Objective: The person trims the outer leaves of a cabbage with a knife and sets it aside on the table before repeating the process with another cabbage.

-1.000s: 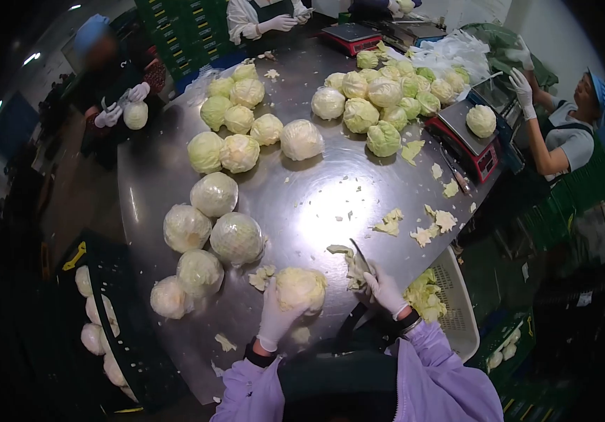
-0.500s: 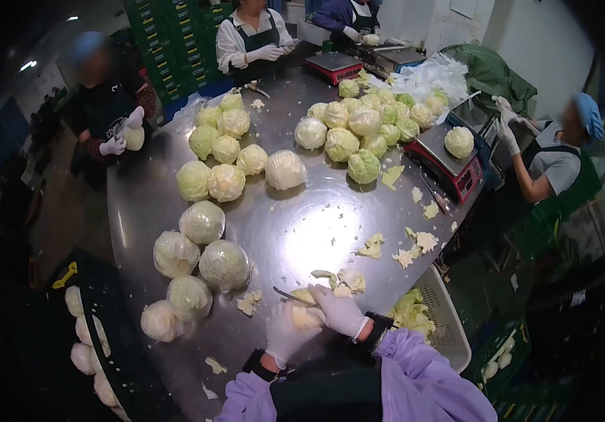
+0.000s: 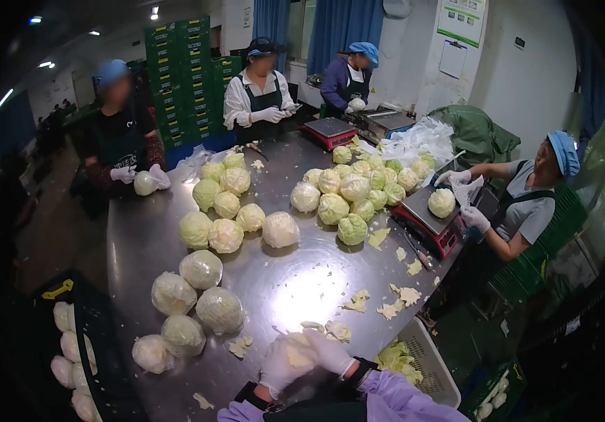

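Observation:
My left hand (image 3: 282,366), in a white glove, is closed around a pale cabbage (image 3: 300,350) low over the table's near edge. From the right, my gloved right hand (image 3: 329,352) touches the same cabbage; its fingers are largely hidden, and no knife blade shows there. Trimmed leaves (image 3: 336,330) lie just beyond my hands. More leaf scraps (image 3: 240,346) are to their left. Several wrapped cabbages (image 3: 220,310) sit on the metal table at the left.
Unwrapped cabbages (image 3: 354,188) are piled at the back. A red scale (image 3: 430,218) bears one cabbage, with a knife (image 3: 423,259) nearby. A white basket (image 3: 437,366) of leaves stands right, a dark crate (image 3: 98,337) left. Several co-workers stand around the table.
The camera view has tilted up. The knife blade seen over the cabbage earlier no longer shows. The co-worker at the right now reaches toward the scale with some white netting.

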A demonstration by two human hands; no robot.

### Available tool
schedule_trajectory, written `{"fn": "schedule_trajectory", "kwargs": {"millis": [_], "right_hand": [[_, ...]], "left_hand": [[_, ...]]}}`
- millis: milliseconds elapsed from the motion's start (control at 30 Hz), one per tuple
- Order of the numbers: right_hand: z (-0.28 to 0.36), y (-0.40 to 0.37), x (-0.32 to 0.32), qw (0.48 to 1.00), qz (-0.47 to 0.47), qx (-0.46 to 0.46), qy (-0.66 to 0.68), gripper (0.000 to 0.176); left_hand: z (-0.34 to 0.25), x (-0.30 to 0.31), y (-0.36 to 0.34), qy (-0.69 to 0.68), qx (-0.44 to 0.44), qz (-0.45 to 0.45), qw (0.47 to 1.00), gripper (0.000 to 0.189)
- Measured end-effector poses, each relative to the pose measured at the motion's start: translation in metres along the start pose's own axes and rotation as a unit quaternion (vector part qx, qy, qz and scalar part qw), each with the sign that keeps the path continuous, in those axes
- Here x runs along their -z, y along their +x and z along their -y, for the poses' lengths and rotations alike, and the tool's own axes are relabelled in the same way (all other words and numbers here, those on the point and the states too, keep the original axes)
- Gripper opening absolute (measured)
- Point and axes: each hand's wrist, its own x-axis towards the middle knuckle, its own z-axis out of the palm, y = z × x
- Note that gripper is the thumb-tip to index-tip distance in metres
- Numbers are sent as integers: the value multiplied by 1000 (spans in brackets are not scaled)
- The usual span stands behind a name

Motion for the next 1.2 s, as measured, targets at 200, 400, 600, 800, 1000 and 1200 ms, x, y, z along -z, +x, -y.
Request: {"fn": "schedule_trajectory", "kwargs": {"millis": [200,400,600,800,1000,1200], "right_hand": [[-6,4,2,998,-12,-45,47,51],[-11,3,14,991,23,-46,124,43],[-6,5,39,989,115,-92,9,38],[-59,3,19,992,80,-63,-74,34],[-33,2,54,968,121,-55,212,55],[-19,19,52,958,161,-76,224,67]], "left_hand": [[-1,4,5,14,0,59,998,92],[15,-4,2,29,-66,27,997,93],[-6,2,14,25,-92,92,991,87],[-28,-6,30,111,-99,184,972,85],[-1,-9,21,70,-206,28,976,61],[7,14,21,142,-169,144,965,86]]}}
